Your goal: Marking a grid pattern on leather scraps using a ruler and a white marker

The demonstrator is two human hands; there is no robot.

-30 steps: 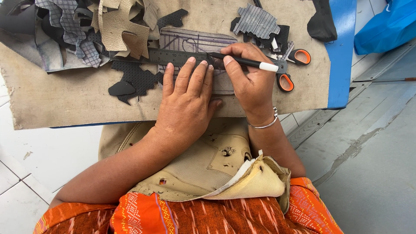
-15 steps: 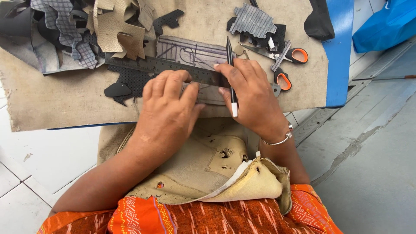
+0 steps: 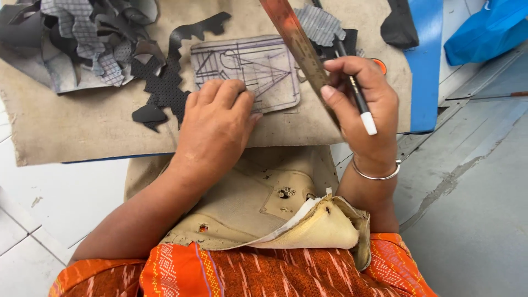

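Grey, line-marked pattern piece [image 3: 247, 71] is pressed flat on the tan work board [image 3: 82, 126] by the fingertips of the left hand [image 3: 214, 129], while a rusty metal ruler [image 3: 300, 47] and a black pen [image 3: 355, 93] are gripped together, lifted, in the closed right hand [image 3: 363, 110].

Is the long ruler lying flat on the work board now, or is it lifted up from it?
Lifted. The right hand holds the ruler tilted up off the work board, together with a pen.

tan board [image 3: 82, 132] under scraps [image 3: 93, 38], pattern piece [image 3: 247, 69]
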